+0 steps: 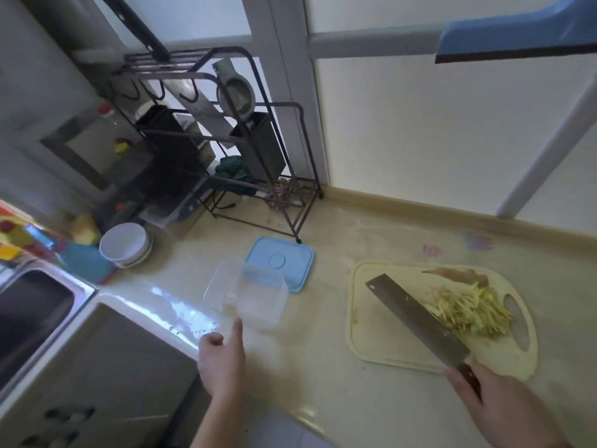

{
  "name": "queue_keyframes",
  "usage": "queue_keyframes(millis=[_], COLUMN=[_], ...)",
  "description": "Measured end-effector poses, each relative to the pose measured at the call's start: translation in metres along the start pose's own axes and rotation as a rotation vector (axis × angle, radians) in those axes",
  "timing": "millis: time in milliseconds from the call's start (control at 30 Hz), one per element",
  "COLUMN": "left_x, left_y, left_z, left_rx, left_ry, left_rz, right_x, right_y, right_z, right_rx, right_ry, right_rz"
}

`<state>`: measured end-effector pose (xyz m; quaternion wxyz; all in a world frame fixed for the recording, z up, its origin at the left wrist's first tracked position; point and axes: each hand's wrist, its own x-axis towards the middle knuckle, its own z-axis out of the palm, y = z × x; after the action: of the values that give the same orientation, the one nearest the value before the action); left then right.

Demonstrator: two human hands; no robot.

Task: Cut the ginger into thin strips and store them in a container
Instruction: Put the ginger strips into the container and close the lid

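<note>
A heap of thin ginger strips [471, 313] lies on the pale cutting board [381, 337] at the right. My right hand [494, 405] grips the dark handle of a cleaver [416, 315], whose broad blade rests against the left side of the heap. A clear plastic container [247, 294] stands open on the counter left of the board. My left hand [221, 357] is just in front of it, a finger touching its near wall and the thumb curled. The blue lid [281, 261] lies flat behind the container.
A dark wire rack [226, 140] with utensil holders stands at the back. White stacked bowls [124, 244] sit at the left beside a blue cloth [87, 261]. A sink [29, 312] is at the far left. The counter's front edge runs below my hands.
</note>
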<state>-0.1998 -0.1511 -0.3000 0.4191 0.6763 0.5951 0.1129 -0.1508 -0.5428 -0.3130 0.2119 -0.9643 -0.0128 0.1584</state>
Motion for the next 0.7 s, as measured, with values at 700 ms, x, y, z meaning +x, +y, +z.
queue_keyframes(millis=[700], left_x=[-0.033], left_y=[0.012], left_z=[0.025], left_rx=[-0.348], left_ry=[-0.481], left_rz=[-0.016], right_x=[-0.015], right_y=[-0.002], right_z=[-0.015], right_rx=[0.194], right_ry=[-0.033], right_rz=[0.065])
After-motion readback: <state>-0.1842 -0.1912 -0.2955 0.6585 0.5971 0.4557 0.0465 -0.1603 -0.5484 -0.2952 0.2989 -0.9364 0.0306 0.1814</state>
